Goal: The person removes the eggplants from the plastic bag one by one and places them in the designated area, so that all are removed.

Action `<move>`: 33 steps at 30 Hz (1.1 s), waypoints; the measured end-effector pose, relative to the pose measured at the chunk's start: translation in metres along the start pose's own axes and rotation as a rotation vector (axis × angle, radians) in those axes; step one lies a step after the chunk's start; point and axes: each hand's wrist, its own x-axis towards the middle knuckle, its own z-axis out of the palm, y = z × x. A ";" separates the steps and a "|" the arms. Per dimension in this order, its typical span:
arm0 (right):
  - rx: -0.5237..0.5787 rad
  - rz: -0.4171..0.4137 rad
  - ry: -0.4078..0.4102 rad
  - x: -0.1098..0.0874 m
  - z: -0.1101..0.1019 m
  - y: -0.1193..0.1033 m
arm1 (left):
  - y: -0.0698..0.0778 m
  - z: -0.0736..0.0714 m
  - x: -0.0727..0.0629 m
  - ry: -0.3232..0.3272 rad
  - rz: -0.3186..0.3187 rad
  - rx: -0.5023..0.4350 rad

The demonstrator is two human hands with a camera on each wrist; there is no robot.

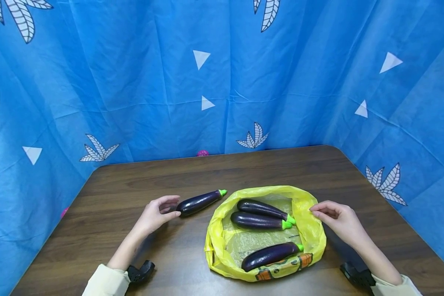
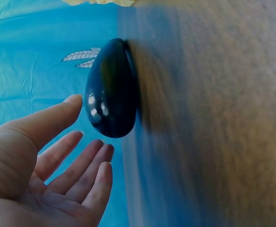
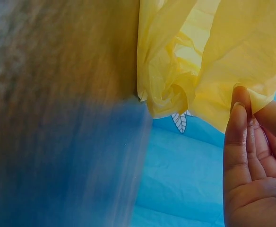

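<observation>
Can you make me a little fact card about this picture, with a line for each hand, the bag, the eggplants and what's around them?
Left hand: beside the rounded end of the loose eggplant, not gripping it
Right hand: pinches the edge of the yellow plastic bag
Bag opening: wide, facing up
Eggplants inside: three; far eggplant and middle eggplant close together, near eggplant apart from them
Eggplant colours: dark purple, bright green stem ends
Surface: brown wood-grain table
Background: blue curtain, white triangles and leaf prints
</observation>
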 end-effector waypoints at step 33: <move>0.009 -0.008 0.001 0.000 -0.001 0.001 | 0.046 0.017 -0.002 0.026 0.126 -0.111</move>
